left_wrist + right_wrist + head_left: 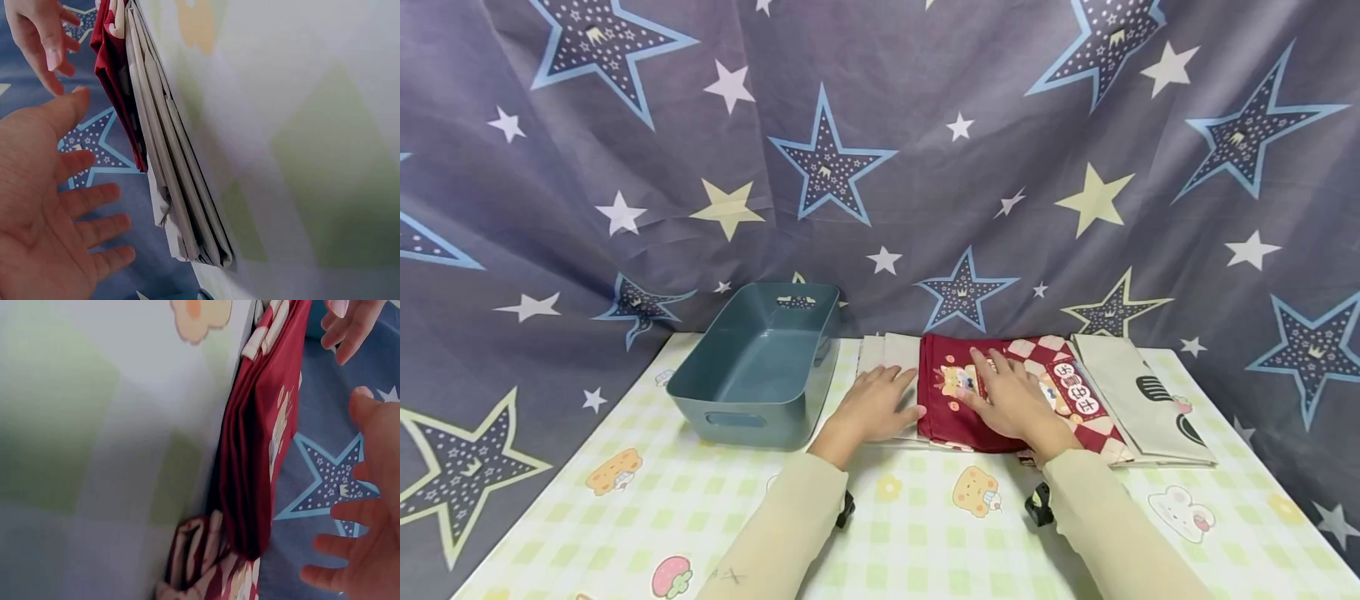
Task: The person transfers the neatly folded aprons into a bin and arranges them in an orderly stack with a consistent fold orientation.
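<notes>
My left hand [872,404] is held with fingers spread above a pale folded cloth [901,348], its thumb near the edge of a dark red folded cloth [951,427]. Over that red cloth, which carries a cartoon animal print, my right hand [1011,402] hovers with its fingers extended. Both wrist views show gaps between the hands and the cloth. In the left wrist view, the pale cloth's stacked layers [169,150] show at its front side. The right wrist view shows the red cloth's folded layers [250,456] from the front.
A red-and-cream checked cloth [1078,392] with white lettering lies partly under the red one. Right of it is a pale grey-green folded cloth [1142,408] with black shapes. At the back left stands a blue-green plastic bin [737,425]. A starred curtain [850,250] hangs behind the table.
</notes>
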`<state>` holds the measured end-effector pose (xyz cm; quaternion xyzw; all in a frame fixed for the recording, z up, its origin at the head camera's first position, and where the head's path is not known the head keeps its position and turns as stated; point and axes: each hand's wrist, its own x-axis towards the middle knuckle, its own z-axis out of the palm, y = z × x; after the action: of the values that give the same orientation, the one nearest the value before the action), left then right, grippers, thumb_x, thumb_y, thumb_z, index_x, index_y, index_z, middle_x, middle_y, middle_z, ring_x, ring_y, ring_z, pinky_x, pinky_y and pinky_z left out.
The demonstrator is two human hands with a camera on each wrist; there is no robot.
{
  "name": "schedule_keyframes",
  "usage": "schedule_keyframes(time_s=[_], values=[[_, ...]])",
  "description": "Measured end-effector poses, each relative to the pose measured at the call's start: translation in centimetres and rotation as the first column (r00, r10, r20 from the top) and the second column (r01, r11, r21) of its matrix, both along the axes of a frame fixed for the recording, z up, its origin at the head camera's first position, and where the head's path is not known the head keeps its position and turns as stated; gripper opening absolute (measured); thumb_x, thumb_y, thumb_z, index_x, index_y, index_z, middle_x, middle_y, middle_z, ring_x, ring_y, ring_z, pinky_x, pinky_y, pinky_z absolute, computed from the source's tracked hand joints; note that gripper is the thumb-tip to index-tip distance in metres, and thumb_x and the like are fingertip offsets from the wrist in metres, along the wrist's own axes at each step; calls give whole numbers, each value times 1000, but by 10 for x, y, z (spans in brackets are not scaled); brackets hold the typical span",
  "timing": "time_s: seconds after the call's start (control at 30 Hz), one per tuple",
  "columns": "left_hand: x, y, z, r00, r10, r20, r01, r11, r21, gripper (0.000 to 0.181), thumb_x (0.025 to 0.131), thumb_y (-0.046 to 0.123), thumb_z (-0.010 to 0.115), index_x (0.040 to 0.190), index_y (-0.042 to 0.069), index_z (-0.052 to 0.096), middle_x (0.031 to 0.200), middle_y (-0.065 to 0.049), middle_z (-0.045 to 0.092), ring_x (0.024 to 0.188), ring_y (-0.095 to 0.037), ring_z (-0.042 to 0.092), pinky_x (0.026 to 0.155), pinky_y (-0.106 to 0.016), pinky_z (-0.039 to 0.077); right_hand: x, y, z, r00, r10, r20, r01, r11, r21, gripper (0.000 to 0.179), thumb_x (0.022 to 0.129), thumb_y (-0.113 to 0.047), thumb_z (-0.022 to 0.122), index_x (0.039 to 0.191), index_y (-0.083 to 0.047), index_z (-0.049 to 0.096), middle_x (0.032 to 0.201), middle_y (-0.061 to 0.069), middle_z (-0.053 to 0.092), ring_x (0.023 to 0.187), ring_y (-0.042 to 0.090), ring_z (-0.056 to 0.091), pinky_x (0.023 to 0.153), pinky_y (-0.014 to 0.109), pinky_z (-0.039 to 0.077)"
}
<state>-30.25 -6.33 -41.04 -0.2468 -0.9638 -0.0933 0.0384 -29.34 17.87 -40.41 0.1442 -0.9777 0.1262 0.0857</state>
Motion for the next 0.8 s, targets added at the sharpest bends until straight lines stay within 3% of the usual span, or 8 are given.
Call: schedule_keyframes(time_s=[0.2, 0.47, 0.8], values=[[-9, 7, 0, 1000, 4, -23, -4, 1000, 19, 65, 90, 52, 53, 144, 18, 42, 140, -9, 47, 127, -29, 43, 103, -49, 34, -8, 9, -1, 1000, -18, -13, 17, 1000, -17, 71, 94, -44, 54, 150, -12, 25, 142, 23, 38, 125, 47, 37, 98, 66, 30], [-16, 15, -2, 999, 45, 1, -45, 997, 62, 62, 90, 49, 56, 142, 18, 45, 137, -6, 49, 120, -26, 46, 99, -47, 38, -18, 24, -4, 996, 4, -89, -8, 999, -49, 60, 91, -22, 63, 142, -1, 39, 127, 29, 50, 113, 47, 49, 97, 56, 39], [-17, 28, -5, 995, 86, 43, -90, 991, 95, 55, 91, 43, 59, 137, 15, 50, 130, -8, 52, 114, -26, 50, 97, -44, 42, -24, 37, -10, 998, -12, -56, 9, 998, -63, 52, 90, -16, 63, 135, 3, 45, 125, 29, 50, 112, 47, 51, 97, 56, 39]])
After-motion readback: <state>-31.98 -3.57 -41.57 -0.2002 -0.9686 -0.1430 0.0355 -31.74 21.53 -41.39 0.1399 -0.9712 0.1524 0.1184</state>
